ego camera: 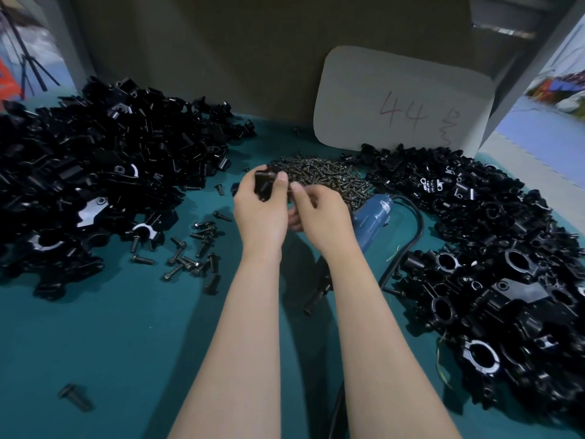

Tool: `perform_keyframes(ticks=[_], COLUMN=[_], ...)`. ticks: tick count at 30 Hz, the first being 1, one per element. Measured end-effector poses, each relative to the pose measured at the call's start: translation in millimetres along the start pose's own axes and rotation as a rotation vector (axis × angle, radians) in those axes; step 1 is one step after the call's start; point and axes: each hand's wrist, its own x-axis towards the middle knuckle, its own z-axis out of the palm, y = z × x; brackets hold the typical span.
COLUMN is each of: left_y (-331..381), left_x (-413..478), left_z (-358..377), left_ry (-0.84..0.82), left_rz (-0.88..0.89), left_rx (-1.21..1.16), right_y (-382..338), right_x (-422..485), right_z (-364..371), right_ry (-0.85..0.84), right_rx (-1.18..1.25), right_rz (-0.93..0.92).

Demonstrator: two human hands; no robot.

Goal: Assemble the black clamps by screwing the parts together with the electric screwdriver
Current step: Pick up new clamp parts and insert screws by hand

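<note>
My left hand (259,210) grips a small black clamp part (264,184) above the middle of the table, fingers curled round it. My right hand (319,213) is right beside it, fingertips pinched together at the part's right side; what they pinch is too small to make out. The blue electric screwdriver (373,218) lies on the green table just right of my right hand, its black cord (411,245) curving toward me. A heap of small dark screws (326,175) sits just behind both hands.
A large pile of black clamp halves (95,172) covers the left. Another pile of clamp parts (493,248) fills the right. Loose bolts (193,251) lie scattered left of my forearms. A grey card marked 44 (402,103) leans on the back wall.
</note>
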Motion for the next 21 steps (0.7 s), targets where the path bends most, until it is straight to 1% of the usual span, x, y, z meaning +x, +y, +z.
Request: perform_keyframes(ticks=[1,3,5,6,7,9,10,12,13,15,17,18,19,21], left_y=[-0.1,-0.4,-1.0,-1.3,-1.2,-0.6,-1.2,-3.3,-5.4,-5.3,-2.1,1.3,6.2,17.7], left_x=[-1.6,-4.0,-4.9,-5.5,-6.3,-7.2,-6.2,-0.4,4.4,11.0,12.7,12.1,10.4,7.3], left_z=[0.6,2.8,3.9,4.3,4.7,6.9,7.2,3.8,-0.5,-10.6,-16.5,-16.7,-15.7,-13.3], left_ry=[-0.023,-0.092,-0.145,-0.149,-0.137,-0.094,-0.074,-0.020,0.013,0.077,0.122,0.126,0.118,0.086], left_rz=[0.047,0.129,0.197,0.222,0.234,0.212,0.181,0.087,0.011,-0.173,-0.267,-0.271,-0.263,-0.240], left_rx=[0.057,0.129,0.189,0.214,0.229,0.214,0.201,0.187,0.136,-0.132,-0.403,-0.504,-0.595,-0.726], right_y=[-0.4,-3.4,-4.8,-5.0,-4.3,-3.0,-3.0,-4.7,-5.4,-6.2,-6.8,-7.3,-7.8,-8.6], right_x=[0.2,-0.7,0.0,0.0,0.2,-1.5,-3.2,-6.2,-6.0,-3.6,-1.8,-1.7,-2.3,-5.0], right_z=[-0.2,-2.1,-5.2,-6.3,-7.0,-6.3,-5.2,-4.7,-6.5,-12.7,-17.0,-16.7,-14.1,-3.5], right_ry=[-0.005,-0.009,0.014,0.044,0.074,0.099,0.100,0.100,0.123,0.183,0.192,0.155,0.081,-0.108], right_rx=[0.042,0.205,0.335,0.310,0.205,-0.081,-0.150,-0.158,-0.153,-0.116,-0.082,-0.112,-0.171,-0.259], right_rz=[0.078,0.210,0.274,0.250,0.192,0.021,-0.054,-0.157,-0.201,-0.245,-0.190,-0.141,-0.093,-0.016])
